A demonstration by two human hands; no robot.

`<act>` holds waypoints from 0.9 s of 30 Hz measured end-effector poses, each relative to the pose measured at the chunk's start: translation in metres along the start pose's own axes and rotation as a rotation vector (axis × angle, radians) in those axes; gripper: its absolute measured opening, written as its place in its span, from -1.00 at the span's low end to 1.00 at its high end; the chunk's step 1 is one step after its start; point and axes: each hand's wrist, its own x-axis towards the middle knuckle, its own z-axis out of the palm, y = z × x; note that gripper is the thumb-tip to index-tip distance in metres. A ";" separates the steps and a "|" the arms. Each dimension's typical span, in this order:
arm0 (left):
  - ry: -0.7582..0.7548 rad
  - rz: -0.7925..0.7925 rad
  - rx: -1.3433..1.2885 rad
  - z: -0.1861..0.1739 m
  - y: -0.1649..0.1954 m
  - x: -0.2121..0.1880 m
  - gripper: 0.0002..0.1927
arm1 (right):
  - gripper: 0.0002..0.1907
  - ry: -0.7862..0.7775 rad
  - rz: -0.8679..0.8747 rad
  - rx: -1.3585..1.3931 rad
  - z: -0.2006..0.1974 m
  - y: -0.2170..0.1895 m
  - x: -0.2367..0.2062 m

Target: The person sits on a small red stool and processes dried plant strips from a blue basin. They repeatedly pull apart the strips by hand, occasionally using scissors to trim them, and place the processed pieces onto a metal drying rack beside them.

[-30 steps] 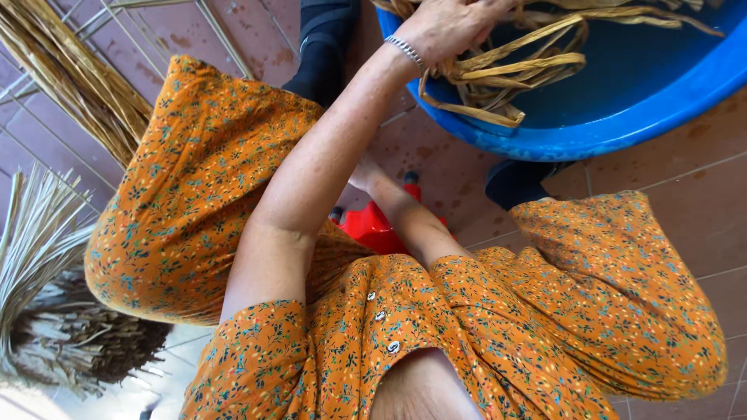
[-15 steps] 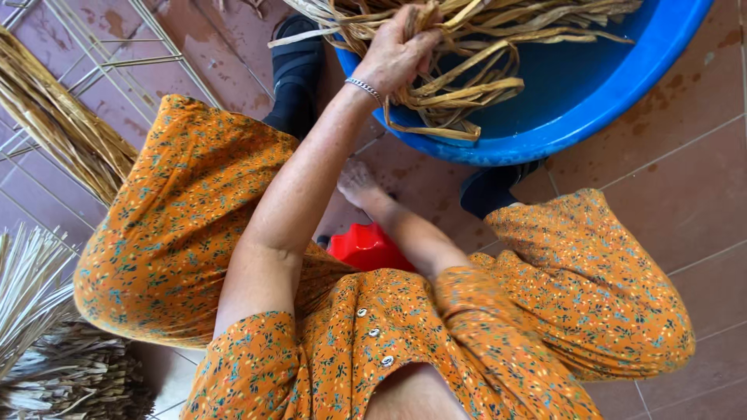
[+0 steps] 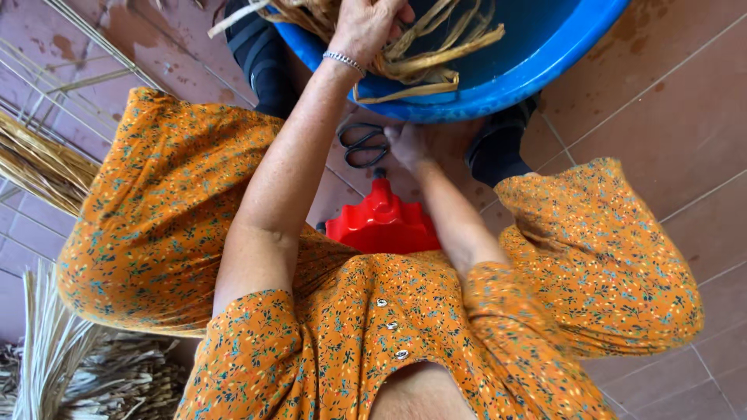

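My left hand (image 3: 366, 27) is raised over a blue plastic basin (image 3: 506, 89) and is closed around a bunch of tan straw strips (image 3: 424, 58) that hang over the basin's rim. A silver bracelet sits on that wrist. My right hand (image 3: 408, 144) reaches down to the tiled floor between my knees. Its fingers lie against a pair of black scissors (image 3: 362, 145), and whether they grip it is unclear. A red plastic stool (image 3: 381, 222) shows under me. I wear an orange flowered dress (image 3: 163, 225).
Golden straw stalks (image 3: 39, 163) lie on the floor at the left. A pale bundle of dried strips (image 3: 54, 365) lies at the bottom left. My dark-clad lower legs (image 3: 261, 54) flank the basin on the reddish tiles (image 3: 677, 117).
The view has tilted down, so the basin sits higher in frame. The scissors have come into view and my right hand has reached them. My left hand keeps its hold on the strips.
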 end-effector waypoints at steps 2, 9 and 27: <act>-0.114 -0.053 -0.067 -0.004 0.004 -0.005 -0.76 | -0.32 -0.195 0.451 0.682 0.022 -0.026 -0.008; -0.194 -0.136 -0.322 -0.007 0.005 -0.007 -0.84 | -0.35 -0.195 0.654 0.751 0.018 -0.046 -0.018; -0.124 -0.241 -0.416 -0.005 0.011 -0.001 -0.79 | -0.34 -0.149 0.617 0.689 0.021 -0.059 -0.015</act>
